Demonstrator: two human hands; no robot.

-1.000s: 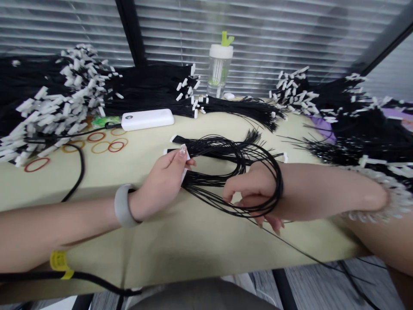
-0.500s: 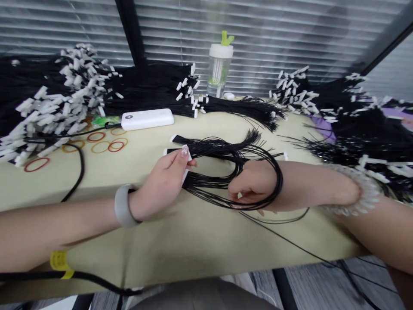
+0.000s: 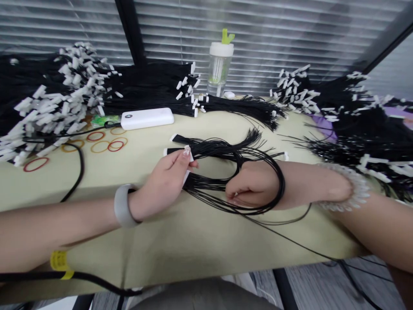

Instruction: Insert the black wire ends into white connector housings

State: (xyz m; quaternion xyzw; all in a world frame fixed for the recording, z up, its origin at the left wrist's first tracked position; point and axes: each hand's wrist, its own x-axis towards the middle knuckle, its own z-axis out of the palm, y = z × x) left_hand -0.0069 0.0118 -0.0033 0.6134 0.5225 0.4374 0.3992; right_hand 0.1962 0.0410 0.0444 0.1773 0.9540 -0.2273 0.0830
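Note:
My left hand (image 3: 167, 174) pinches the white connector end of a looped bundle of black wires (image 3: 279, 183) between thumb and fingers. Another white connector (image 3: 186, 177) shows just under those fingers. My right hand (image 3: 250, 183) reaches through the wire loop, its fingers curled closed around wires at the loop's lower side; the fingertips are hidden. Behind the hands, more black wires (image 3: 213, 148) with white-ended connectors (image 3: 173, 137) lie on the table. A few long single wires (image 3: 290, 237) trail from below my right hand past the table's front edge.
Heaps of black wires with white connectors (image 3: 77, 90) line the back left and back right (image 3: 297, 92). A white power bank (image 3: 147, 118), several rubber bands (image 3: 100, 146) and a clear bottle (image 3: 219, 69) stand or lie farther back. A black cable (image 3: 97, 282) crosses the front left edge.
My right hand has shifted slightly left and its fingers have curled in more tightly. The wire loop's lower side has dropped a little. My left hand has barely moved.

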